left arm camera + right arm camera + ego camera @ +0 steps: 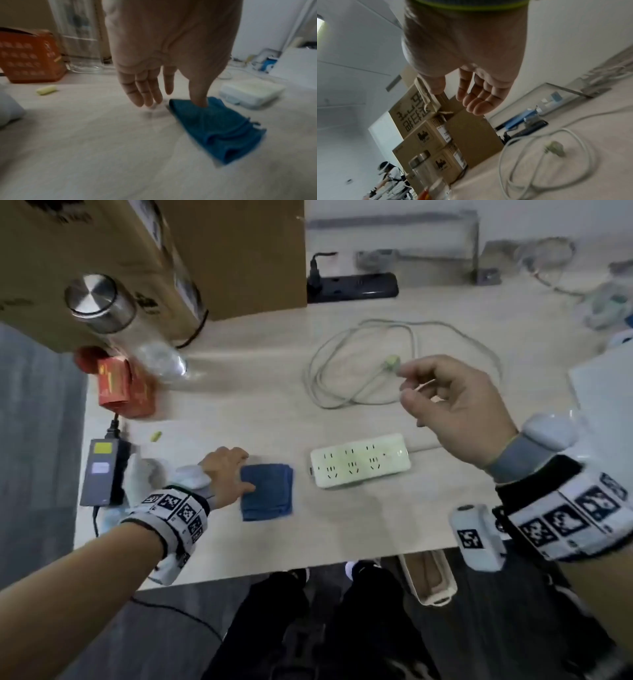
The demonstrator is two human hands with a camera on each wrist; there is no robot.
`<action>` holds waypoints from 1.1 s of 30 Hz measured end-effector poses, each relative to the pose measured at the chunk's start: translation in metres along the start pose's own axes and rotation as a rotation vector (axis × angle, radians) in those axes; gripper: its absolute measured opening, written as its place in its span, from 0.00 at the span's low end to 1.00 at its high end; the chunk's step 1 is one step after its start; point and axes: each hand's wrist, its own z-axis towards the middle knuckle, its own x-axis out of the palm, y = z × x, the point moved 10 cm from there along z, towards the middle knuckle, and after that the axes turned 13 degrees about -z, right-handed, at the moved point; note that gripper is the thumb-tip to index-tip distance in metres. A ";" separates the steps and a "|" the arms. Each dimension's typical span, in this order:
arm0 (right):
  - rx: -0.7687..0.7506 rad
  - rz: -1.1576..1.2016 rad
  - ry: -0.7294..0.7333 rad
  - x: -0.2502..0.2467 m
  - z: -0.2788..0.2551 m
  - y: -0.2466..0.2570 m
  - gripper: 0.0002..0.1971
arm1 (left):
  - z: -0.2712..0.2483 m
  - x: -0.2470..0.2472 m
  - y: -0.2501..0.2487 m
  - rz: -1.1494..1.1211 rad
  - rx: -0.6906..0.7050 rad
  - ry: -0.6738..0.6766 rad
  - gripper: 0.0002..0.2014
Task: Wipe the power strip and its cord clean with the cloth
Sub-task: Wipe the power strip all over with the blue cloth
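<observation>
The white power strip (359, 462) lies flat near the table's front edge, also seen as the power strip (250, 93). Its grey cord (342, 361) lies in loose loops behind it, the plug (392, 361) inside the loops; the right wrist view shows the cord (539, 155) and plug (557, 148). A folded blue cloth (267, 491) lies left of the strip. My left hand (236, 474) reaches it with straight fingers; in the left wrist view the hand (171, 100) has its thumb tip on the cloth (214, 125). My right hand (407, 385) hovers over the cord, loosely curled and empty, as the right hand (465, 97) shows.
Cardboard boxes (154, 251) stand at the back left, with a metal-lidded glass jar (102, 302) and a red box (120, 385) before them. A black power strip (352, 287) lies at the back. A grey power adapter (99, 470) sits far left. A white board (603, 392) lies right.
</observation>
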 end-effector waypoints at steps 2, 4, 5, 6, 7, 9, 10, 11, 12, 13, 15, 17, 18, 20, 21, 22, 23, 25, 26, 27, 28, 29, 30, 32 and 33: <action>0.084 -0.024 -0.012 0.016 -0.005 -0.019 0.15 | 0.006 0.003 0.004 0.037 -0.011 -0.016 0.25; 0.133 -0.044 0.000 0.035 -0.013 -0.034 0.14 | 0.005 0.003 0.003 0.037 -0.024 -0.014 0.13; 0.163 -0.049 0.010 0.043 -0.020 -0.048 0.13 | 0.006 0.008 -0.004 0.022 -0.002 -0.006 0.09; 0.197 -0.052 0.019 0.049 -0.026 -0.059 0.12 | 0.003 0.010 -0.009 -0.025 0.008 -0.005 0.08; 0.220 -0.050 0.040 0.057 -0.031 -0.066 0.12 | -0.001 0.009 -0.014 -0.121 0.024 -0.006 0.08; 0.267 -0.054 0.098 0.074 -0.044 -0.080 0.12 | -0.013 0.010 -0.033 -0.353 0.055 0.021 0.07; 0.270 -0.071 0.128 0.084 -0.049 -0.083 0.14 | -0.021 0.012 -0.050 -0.449 0.098 0.053 0.07; 0.262 -0.096 0.155 0.092 -0.055 -0.085 0.18 | -0.030 0.014 -0.071 -0.515 0.156 0.099 0.07; 0.235 -0.126 0.188 0.098 -0.060 -0.083 0.24 | -0.040 0.019 -0.096 -0.565 0.229 0.157 0.08; 0.182 -0.148 0.228 0.104 -0.065 -0.078 0.31 | -0.051 0.024 -0.124 -0.609 0.298 0.216 0.08; 0.072 -0.175 0.312 0.117 -0.075 -0.068 0.38 | -0.066 0.033 -0.172 -0.722 0.407 0.321 0.07; 0.083 -0.087 0.360 0.120 -0.083 -0.068 0.30 | -0.071 0.039 -0.209 -0.803 0.464 0.379 0.06; 0.133 -0.031 0.357 0.119 -0.085 -0.072 0.23 | -0.072 0.040 -0.222 -0.820 0.478 0.386 0.07; 0.206 -0.047 0.314 0.106 -0.086 -0.093 0.10 | -0.064 0.042 -0.231 -0.856 0.455 0.331 0.13; 0.221 -0.106 0.289 0.097 -0.086 -0.106 0.05 | -0.055 0.041 -0.224 -0.841 0.424 0.251 0.17; 0.248 -0.147 0.272 0.087 -0.086 -0.123 0.02 | -0.044 0.040 -0.210 -0.767 0.385 0.136 0.22; 0.286 -0.164 0.250 0.077 -0.086 -0.138 0.04 | -0.034 0.039 -0.194 -0.613 0.345 0.015 0.30; 0.403 -0.119 0.176 0.054 -0.085 -0.165 0.05 | -0.020 0.045 -0.166 -0.252 0.248 -0.098 0.50; 0.453 -0.095 0.136 0.044 -0.084 -0.173 0.05 | -0.013 0.053 -0.154 -0.123 0.191 -0.096 0.57; 0.490 -0.082 0.096 0.034 -0.081 -0.177 0.07 | -0.008 0.060 -0.144 -0.038 0.146 -0.081 0.62; 0.522 -0.064 0.050 0.025 -0.078 -0.180 0.09 | -0.002 0.068 -0.138 0.017 0.124 -0.064 0.63; 0.545 -0.035 0.003 0.017 -0.074 -0.181 0.11 | 0.003 0.074 -0.135 0.051 0.128 -0.054 0.61; 0.566 -0.003 -0.042 0.010 -0.070 -0.180 0.12 | 0.006 0.077 -0.136 0.065 0.151 -0.056 0.57; 0.565 0.020 -0.137 -0.004 -0.061 -0.178 0.12 | 0.011 0.075 -0.141 0.055 0.222 -0.079 0.47; 0.530 0.007 -0.182 -0.011 -0.056 -0.173 0.11 | 0.012 0.074 -0.143 0.052 0.258 -0.081 0.43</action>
